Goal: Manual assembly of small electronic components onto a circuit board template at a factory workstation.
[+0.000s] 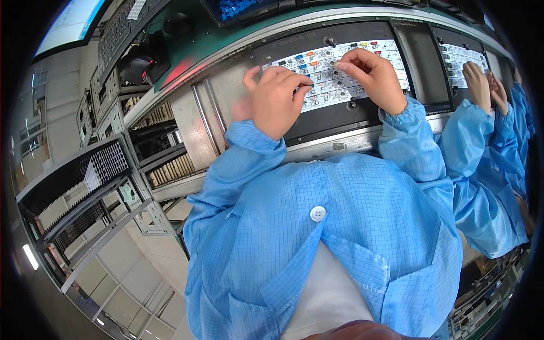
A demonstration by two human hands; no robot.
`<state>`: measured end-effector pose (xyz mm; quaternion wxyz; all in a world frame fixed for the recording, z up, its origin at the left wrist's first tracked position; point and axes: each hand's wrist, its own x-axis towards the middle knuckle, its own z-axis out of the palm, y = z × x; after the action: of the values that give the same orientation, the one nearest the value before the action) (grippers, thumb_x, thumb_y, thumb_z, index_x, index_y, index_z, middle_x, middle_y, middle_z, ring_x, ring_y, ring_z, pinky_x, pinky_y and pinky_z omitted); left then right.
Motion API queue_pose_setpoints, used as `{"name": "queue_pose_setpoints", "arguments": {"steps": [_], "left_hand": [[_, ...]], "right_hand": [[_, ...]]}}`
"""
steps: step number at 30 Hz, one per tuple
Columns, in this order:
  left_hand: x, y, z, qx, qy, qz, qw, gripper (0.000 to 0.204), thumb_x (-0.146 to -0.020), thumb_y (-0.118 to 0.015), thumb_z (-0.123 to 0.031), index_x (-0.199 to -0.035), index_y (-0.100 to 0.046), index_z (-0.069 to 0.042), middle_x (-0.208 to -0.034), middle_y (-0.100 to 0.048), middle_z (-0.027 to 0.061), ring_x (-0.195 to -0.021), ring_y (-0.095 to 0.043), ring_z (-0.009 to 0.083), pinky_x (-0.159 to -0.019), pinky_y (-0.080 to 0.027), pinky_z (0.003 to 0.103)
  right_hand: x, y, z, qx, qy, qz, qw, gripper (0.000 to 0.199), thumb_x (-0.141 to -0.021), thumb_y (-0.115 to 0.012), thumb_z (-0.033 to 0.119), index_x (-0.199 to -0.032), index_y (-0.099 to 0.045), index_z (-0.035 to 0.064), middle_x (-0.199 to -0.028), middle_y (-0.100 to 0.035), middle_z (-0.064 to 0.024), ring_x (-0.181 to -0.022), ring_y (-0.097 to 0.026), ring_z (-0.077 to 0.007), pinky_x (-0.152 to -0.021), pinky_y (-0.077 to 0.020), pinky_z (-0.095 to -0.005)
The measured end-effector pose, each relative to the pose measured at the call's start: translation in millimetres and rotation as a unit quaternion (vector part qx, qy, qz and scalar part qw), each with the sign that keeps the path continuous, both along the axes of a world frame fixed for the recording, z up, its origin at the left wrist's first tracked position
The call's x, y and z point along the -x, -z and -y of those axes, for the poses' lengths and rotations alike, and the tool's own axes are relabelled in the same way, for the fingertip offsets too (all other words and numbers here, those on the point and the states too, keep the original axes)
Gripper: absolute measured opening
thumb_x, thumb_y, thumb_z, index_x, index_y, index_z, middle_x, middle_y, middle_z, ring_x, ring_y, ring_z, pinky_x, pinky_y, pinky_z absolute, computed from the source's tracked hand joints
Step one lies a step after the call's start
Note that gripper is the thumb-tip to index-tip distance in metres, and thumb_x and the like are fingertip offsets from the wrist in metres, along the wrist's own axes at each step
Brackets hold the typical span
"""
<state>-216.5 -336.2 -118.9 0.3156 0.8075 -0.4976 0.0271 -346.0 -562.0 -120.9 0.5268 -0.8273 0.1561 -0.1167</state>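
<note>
A white circuit board panel [320,102] with rows of small black, blue, orange, yellow and red components lies in a black carrier frame [362,116]. Over its left part, my left hand [277,105] is closed, thumb and index finger pinched together close above the board; whatever is between them is too small to make out. My right hand [377,82] hovers over the middle of the board, thumb and index finger also in a pinch. Near these fingertips are small dark round parts, and I cannot tell whether one of them is held.
To the right, a co-worker's hands [481,85] are over a second board [462,62] in its own black carrier. Blue parts fill a bin [238,10] at the back. A keyboard [122,42] and monitor [68,25] stand far left; a slotted rack [73,187] is at left.
</note>
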Motion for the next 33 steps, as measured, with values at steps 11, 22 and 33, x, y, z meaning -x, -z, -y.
{"name": "queue_pose_setpoints", "arguments": {"steps": [11, 22, 33], "left_hand": [[4.2, -1.8, 3.1, -0.008, -0.01, 0.035, 0.999, 0.006, -0.087, -0.084, -0.02, -0.09, -0.079, -0.019, -0.09, -0.075, -0.0058, -0.105, -0.066, 0.0177, -0.112, -0.03, 0.057], [4.7, 1.2, 4.2, -0.003, -0.009, 0.03, 0.999, 0.006, -0.085, -0.084, -0.019, -0.088, -0.079, -0.02, -0.089, -0.075, -0.0061, -0.102, -0.066, 0.0172, -0.111, -0.031, 0.057], [14.8, -4.0, -0.9, -0.047, 0.045, 0.169, 0.983, 0.018, -0.081, -0.085, -0.017, -0.098, -0.082, -0.021, -0.094, -0.07, -0.0077, -0.105, -0.066, 0.0152, -0.114, -0.029, 0.057]], "right_hand": [[-1.5, 6.8, -2.0, -0.041, -0.001, 0.013, 0.999, 0.021, -0.102, -0.077, 0.015, -0.119, -0.079, 0.0034, -0.105, -0.077, -0.0024, -0.089, -0.07, -0.0102, -0.077, -0.0566, -0.0259], [-19.1, 10.6, -13.8, 0.262, -0.045, 0.128, 0.955, 0.017, -0.084, -0.086, 0.008, -0.1, -0.081, 0.0064, -0.096, -0.077, -0.0073, -0.097, -0.07, -0.0273, -0.082, -0.0588, -0.0373], [-24.9, 15.2, -14.7, 0.36, -0.054, 0.186, 0.913, 0.015, -0.078, -0.082, 0.011, -0.092, -0.081, 0.0083, -0.092, -0.076, -0.0046, -0.097, -0.07, -0.0267, -0.085, -0.0587, -0.0387]]}}
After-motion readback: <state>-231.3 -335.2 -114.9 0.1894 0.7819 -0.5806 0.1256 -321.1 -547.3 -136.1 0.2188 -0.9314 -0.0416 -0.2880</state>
